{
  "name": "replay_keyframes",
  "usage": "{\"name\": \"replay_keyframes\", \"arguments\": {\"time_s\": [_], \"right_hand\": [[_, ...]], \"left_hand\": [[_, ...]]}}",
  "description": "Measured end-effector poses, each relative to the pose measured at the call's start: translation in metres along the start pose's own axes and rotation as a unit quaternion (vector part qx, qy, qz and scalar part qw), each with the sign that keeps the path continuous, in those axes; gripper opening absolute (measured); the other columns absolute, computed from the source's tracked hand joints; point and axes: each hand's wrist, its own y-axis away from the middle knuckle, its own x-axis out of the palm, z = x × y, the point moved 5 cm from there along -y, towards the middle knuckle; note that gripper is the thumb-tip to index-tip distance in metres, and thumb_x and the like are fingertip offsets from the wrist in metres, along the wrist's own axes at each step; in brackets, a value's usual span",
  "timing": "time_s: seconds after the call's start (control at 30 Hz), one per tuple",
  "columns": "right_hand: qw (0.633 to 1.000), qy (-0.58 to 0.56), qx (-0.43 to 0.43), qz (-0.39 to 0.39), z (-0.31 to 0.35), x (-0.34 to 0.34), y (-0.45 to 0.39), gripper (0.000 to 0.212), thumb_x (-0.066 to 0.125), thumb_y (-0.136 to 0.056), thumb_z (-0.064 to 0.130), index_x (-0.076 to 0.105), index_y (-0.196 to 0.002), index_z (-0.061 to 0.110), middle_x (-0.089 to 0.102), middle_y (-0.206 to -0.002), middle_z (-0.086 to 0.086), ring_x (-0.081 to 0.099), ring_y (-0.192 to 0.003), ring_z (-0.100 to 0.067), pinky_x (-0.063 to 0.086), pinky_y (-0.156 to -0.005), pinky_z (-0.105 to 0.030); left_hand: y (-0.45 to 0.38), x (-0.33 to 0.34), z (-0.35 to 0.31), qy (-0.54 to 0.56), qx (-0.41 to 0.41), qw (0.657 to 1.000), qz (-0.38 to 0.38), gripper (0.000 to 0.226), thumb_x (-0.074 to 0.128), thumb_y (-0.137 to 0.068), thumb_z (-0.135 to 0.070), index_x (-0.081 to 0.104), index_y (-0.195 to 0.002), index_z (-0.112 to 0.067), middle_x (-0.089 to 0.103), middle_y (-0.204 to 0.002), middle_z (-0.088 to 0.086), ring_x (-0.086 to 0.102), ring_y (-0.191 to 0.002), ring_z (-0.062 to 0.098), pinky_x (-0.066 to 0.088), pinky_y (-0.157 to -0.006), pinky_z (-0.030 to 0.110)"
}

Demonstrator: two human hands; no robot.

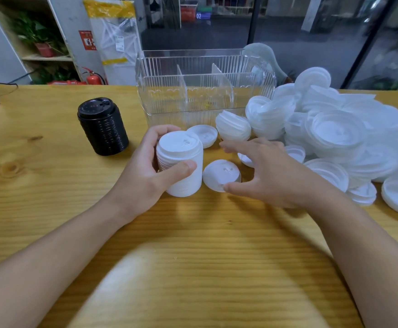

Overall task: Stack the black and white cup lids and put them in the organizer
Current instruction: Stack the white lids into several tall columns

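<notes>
our left hand (146,166) grips the white lid stack (181,164) upright on the desk (51,185) to steady it, while our right hand (264,169) spreads wide over a loose lid (220,175). the black stack (103,129) waits near the organizer (205,86).

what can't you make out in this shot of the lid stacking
- Head view: loose white lids, count unclear; they overlap and run off the right edge.
- Right hand, motion-blurred; contact with the single white lid unclear.
- White lid stack, partly covered by the left hand.
</notes>
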Motion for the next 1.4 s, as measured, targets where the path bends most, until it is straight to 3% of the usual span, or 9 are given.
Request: {"name": "replay_keyframes", "arguments": {"time_s": [0.13, 0.23, 0.33, 0.43, 0.57, 0.7, 0.8, 0.93, 1.4], "right_hand": [[1.000, -0.011, -0.011, -0.007, 0.000, 0.001, -0.002, 0.076, 0.079, -0.091, 0.046, 0.044, -0.159, 0.044, 0.062, -0.133, 0.027, 0.041, -0.121, 0.003, 0.025, -0.121, -0.035], [1.000, -0.021, 0.003, -0.021, -0.002, -0.005, -0.002, 0.065, 0.080, -0.089, 0.053, 0.058, -0.148, 0.037, 0.065, -0.123, 0.021, 0.048, -0.116, -0.003, 0.031, -0.112, -0.033], [0.998, -0.036, 0.004, -0.054, -0.003, -0.011, -0.001, 0.044, 0.079, -0.087, 0.056, 0.071, -0.121, 0.029, 0.067, -0.113, 0.013, 0.058, -0.109, -0.012, 0.043, -0.097, -0.033], [0.994, -0.072, 0.020, -0.074, -0.009, -0.019, -0.002, 0.038, 0.080, -0.086, 0.057, 0.074, -0.118, 0.038, 0.063, -0.119, 0.016, 0.061, -0.111, -0.008, 0.048, -0.097, -0.033], [0.983, -0.123, 0.034, -0.133, -0.013, -0.035, 0.000, 0.040, 0.081, -0.085, 0.064, 0.072, -0.117, 0.040, 0.063, -0.124, 0.020, 0.061, -0.115, 0.007, 0.047, -0.095, -0.018], [0.946, -0.273, 0.013, -0.174, 0.008, -0.031, 0.002, 0.032, 0.086, -0.090, 0.047, 0.078, -0.114, 0.027, 0.079, -0.113, 0.014, 0.074, -0.106, -0.001, 0.060, -0.089, -0.025], [0.942, -0.295, -0.031, -0.160, 0.034, -0.017, 0.001, 0.025, 0.086, -0.092, 0.040, 0.080, -0.111, 0.025, 0.081, -0.106, 0.015, 0.075, -0.105, -0.003, 0.058, -0.095, -0.028], [0.952, -0.255, -0.039, -0.166, 0.046, -0.007, -0.002, 0.035, 0.083, -0.092, 0.049, 0.081, -0.120, 0.029, 0.079, -0.113, 0.019, 0.070, -0.114, 0.000, 0.056, -0.100, -0.030], [0.966, -0.179, -0.045, -0.179, 0.046, -0.001, -0.001, 0.053, 0.079, -0.090, 0.062, 0.076, -0.128, 0.024, 0.076, -0.119, 0.010, 0.067, -0.113, -0.006, 0.053, -0.098, -0.035]], "left_hand": [[0.000, 0.000, 0.001, 0.010, -0.005, 1.000, 0.014, 0.066, 0.080, -0.090, -0.029, 0.051, -0.150, -0.028, 0.070, -0.137, -0.002, 0.069, -0.125, 0.017, 0.056, -0.096, 0.026], [0.000, 0.001, 0.002, 0.010, -0.009, 1.000, 0.018, 0.067, 0.080, -0.090, -0.030, 0.052, -0.151, -0.029, 0.071, -0.138, -0.004, 0.069, -0.127, 0.015, 0.056, -0.099, 0.026], [0.000, 0.000, 0.003, 0.010, -0.011, 1.000, 0.019, 0.065, 0.080, -0.091, -0.030, 0.054, -0.150, -0.026, 0.072, -0.138, -0.004, 0.069, -0.128, 0.015, 0.056, -0.099, 0.025], [0.000, 0.001, 0.002, 0.014, -0.016, 1.000, 0.018, 0.065, 0.081, -0.090, -0.030, 0.055, -0.149, -0.024, 0.072, -0.137, -0.003, 0.069, -0.127, 0.015, 0.055, -0.097, 0.023], [-0.001, 0.003, 0.003, 0.020, -0.028, 0.999, 0.018, 0.065, 0.082, -0.088, -0.032, 0.057, -0.147, -0.025, 0.073, -0.136, -0.004, 0.070, -0.126, 0.015, 0.055, -0.097, 0.024], [0.001, 0.011, 0.004, 0.027, -0.039, 0.999, 0.016, 0.066, 0.085, -0.086, -0.031, 0.058, -0.146, -0.026, 0.075, -0.133, -0.005, 0.072, -0.124, 0.017, 0.055, -0.099, 0.032], [0.002, 0.019, 0.005, 0.031, -0.042, 0.999, 0.017, 0.067, 0.086, -0.088, -0.029, 0.057, -0.148, -0.025, 0.076, -0.135, -0.002, 0.072, -0.126, 0.021, 0.057, -0.107, 0.048], [0.003, 0.023, 0.006, 0.042, -0.043, 0.998, 0.018, 0.066, 0.086, -0.091, -0.028, 0.056, -0.149, -0.026, 0.075, -0.138, 0.000, 0.071, -0.129, 0.023, 0.054, -0.114, 0.057], [0.002, 0.028, 0.008, 0.060, -0.054, 0.996, 0.028, 0.066, 0.089, -0.084, -0.018, 0.059, -0.143, -0.019, 0.078, -0.131, 0.003, 0.075, -0.121, 0.023, 0.057, -0.099, 0.040]]}}
